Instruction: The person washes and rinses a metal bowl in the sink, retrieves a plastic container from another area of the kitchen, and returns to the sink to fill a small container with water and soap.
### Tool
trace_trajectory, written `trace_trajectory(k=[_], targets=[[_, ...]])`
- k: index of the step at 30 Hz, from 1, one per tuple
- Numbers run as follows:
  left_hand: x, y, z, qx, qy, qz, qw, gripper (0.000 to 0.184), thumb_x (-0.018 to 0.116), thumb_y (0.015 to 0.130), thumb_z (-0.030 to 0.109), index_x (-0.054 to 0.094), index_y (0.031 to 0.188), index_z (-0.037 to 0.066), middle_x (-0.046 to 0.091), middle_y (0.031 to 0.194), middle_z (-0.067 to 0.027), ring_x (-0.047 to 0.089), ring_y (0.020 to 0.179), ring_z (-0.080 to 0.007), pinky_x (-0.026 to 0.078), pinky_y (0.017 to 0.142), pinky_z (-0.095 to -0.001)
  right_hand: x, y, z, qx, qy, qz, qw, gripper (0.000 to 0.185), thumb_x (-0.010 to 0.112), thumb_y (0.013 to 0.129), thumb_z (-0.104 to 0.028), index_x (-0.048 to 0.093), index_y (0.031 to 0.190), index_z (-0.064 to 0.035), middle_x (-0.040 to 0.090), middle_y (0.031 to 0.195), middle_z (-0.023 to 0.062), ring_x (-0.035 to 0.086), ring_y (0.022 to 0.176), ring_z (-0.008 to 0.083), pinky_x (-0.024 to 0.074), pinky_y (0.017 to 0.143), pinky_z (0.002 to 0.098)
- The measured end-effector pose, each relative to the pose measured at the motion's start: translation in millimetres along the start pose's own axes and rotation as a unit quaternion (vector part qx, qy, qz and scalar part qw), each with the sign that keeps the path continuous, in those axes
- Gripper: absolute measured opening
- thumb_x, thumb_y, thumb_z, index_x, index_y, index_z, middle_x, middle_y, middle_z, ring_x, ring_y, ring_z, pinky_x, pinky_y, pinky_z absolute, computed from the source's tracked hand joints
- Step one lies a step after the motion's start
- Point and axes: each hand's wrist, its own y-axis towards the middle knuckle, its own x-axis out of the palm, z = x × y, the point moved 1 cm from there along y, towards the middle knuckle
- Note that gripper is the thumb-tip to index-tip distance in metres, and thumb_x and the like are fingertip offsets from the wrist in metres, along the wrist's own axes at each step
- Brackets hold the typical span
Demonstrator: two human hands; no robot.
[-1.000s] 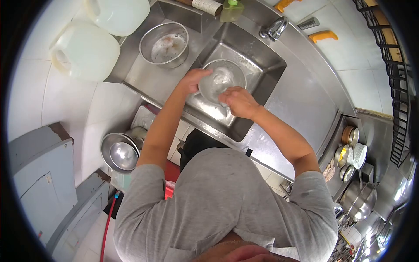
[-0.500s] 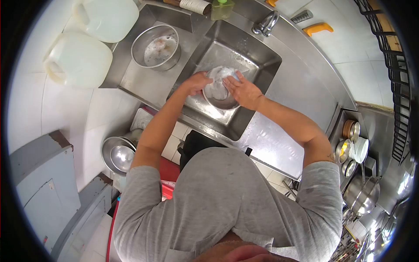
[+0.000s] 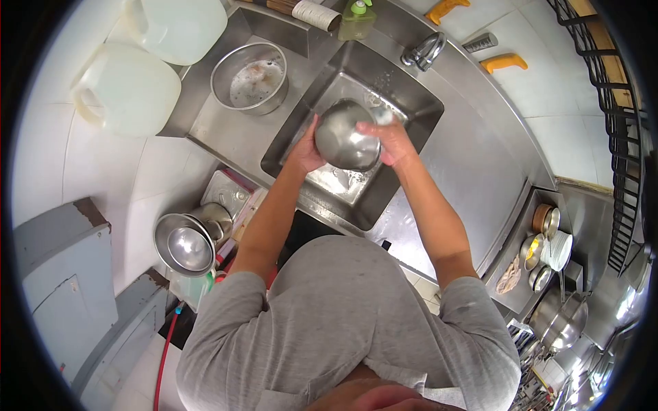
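Note:
A round stainless steel bowl is held over the sink, its smooth, rounded outside turned up toward me. My left hand grips the bowl's left side, fingers along its edge. My right hand is at the right edge, with its thumb laid across the outer surface; its other fingers are partly hidden and blurred. Something pale and smeared shows just beyond the right fingers, but I cannot make out what it is. Wet, shiny patches and some suds lie on the sink bottom below.
A steel pot with foamy liquid stands left of the sink. Behind are a green spray bottle and a faucet. Large white jugs stand at left. Nested metal bowls sit lower left; stacked dishes at right.
The bowl has been turned over: its open inside with pale material faced me before, and now its outside does. My right hand has moved from inside the bowl to its right edge.

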Motion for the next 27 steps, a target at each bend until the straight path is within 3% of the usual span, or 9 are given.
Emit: trace_trajectory(k=[7, 8, 11, 14, 17, 20, 21, 24, 27], targets=[[-10.1, -4.0, 21.9, 0.029, 0.112, 0.052, 0.992, 0.048, 0.06, 0.097, 0.045, 0.061, 0.122, 0.004, 0.067, 0.117, -0.0101, 0.065, 0.104, -0.0225, 0.053, 0.095, -0.0467, -33.2, -6.2, 2.9, -0.158, -0.28, 0.075, 0.944, 0.027, 0.07, 0.086, 0.0, 0.07, 0.113, -0.0049, 0.07, 0.105, 0.0012, 0.062, 0.097, 0.0082, 0.0495, 0.088, 0.0259], [-10.9, 1.8, 20.5, 0.039, 0.157, 0.059, 0.985, 0.048, 0.06, 0.097, 0.045, 0.061, 0.121, 0.003, 0.067, 0.114, -0.0094, 0.065, 0.103, -0.0217, 0.054, 0.094, -0.0464, -35.9, -1.1, 26.7, -0.23, -0.265, 0.025, 0.936, 0.024, 0.067, 0.093, -0.014, 0.07, 0.116, -0.0069, 0.07, 0.114, 0.007, 0.064, 0.104, 0.0158, 0.0484, 0.092, 0.0318], [35.4, 3.1, 3.1, 0.031, 0.297, 0.087, 0.95, 0.047, 0.057, 0.098, 0.048, 0.063, 0.117, 0.005, 0.068, 0.11, -0.0091, 0.067, 0.097, -0.0192, 0.057, 0.086, -0.0396, -14.6, -1.9, 17.4, -0.145, -0.553, 0.008, 0.821, 0.053, 0.054, 0.096, -0.047, 0.064, 0.127, -0.0054, 0.065, 0.116, 0.0218, 0.062, 0.111, 0.0352, 0.0455, 0.099, 0.0424], [43.2, 19.8, -14.9, 0.089, 0.322, 0.126, 0.934, 0.051, 0.057, 0.098, 0.05, 0.061, 0.12, 0.004, 0.067, 0.111, -0.0101, 0.068, 0.092, -0.0211, 0.057, 0.078, -0.0366, 50.4, -19.0, 17.3, -0.176, -0.735, -0.018, 0.655, 0.035, 0.057, 0.095, -0.028, 0.068, 0.117, -0.0033, 0.062, 0.129, 0.0202, 0.057, 0.121, 0.0384, 0.039, 0.109, 0.0421], [36.1, 19.3, -1.0, 0.082, 0.146, 0.102, 0.98, 0.051, 0.055, 0.099, 0.048, 0.062, 0.12, 0.002, 0.067, 0.114, -0.0114, 0.069, 0.093, -0.0228, 0.057, 0.08, -0.038, 34.7, -44.9, 39.8, -0.515, -0.645, -0.019, 0.564, 0.036, 0.058, 0.092, -0.024, 0.066, 0.122, -0.0054, 0.065, 0.12, 0.0217, 0.059, 0.116, 0.0412, 0.0453, 0.102, 0.0431], [57.6, -8.3, 15.0, 0.079, 0.156, 0.085, 0.981, 0.045, 0.055, 0.101, 0.041, 0.062, 0.12, 0.001, 0.067, 0.113, -0.0114, 0.068, 0.093, -0.0216, 0.058, 0.081, -0.0379, 5.0, -33.1, 23.3, -0.523, -0.584, 0.103, 0.612, 0.038, 0.06, 0.089, -0.022, 0.064, 0.121, -0.0007, 0.067, 0.109, 0.0215, 0.063, 0.106, 0.0386, 0.0472, 0.098, 0.0442], [67.4, -15.1, 10.9, 0.073, 0.184, 0.05, 0.979, 0.041, 0.054, 0.102, 0.036, 0.06, 0.123, 0.001, 0.067, 0.114, -0.0113, 0.068, 0.096, -0.0214, 0.058, 0.083, -0.0382, -12.6, -6.7, 30.6, -0.357, -0.509, 0.119, 0.774, 0.04, 0.064, 0.084, -0.025, 0.066, 0.117, -0.0026, 0.066, 0.116, 0.018, 0.06, 0.112, 0.0376, 0.0477, 0.098, 0.0426], [68.2, 10.0, 1.0, 0.118, 0.229, 0.088, 0.962, 0.041, 0.054, 0.102, 0.035, 0.06, 0.124, 0.0, 0.067, 0.115, -0.0111, 0.068, 0.1, -0.0216, 0.057, 0.088, -0.0392, 25.0, -6.8, 36.4, -0.45, -0.622, 0.042, 0.639, 0.039, 0.067, 0.083, -0.026, 0.068, 0.117, -0.0084, 0.064, 0.124, 0.0167, 0.058, 0.117, 0.0353, 0.0463, 0.099, 0.0471], [21.1, 30.9, 13.1, 0.079, 0.064, -0.043, 0.994, 0.043, 0.05, 0.103, 0.035, 0.059, 0.126, -0.001, 0.067, 0.117, -0.0136, 0.067, 0.105, -0.0255, 0.055, 0.092, -0.0422, 30.6, -37.8, 39.8, -0.548, -0.634, 0.011, 0.546, 0.04, 0.069, 0.081, -0.025, 0.069, 0.118, -0.0122, 0.063, 0.126, 0.0158, 0.057, 0.12, 0.034, 0.0444, 0.102, 0.0498]])
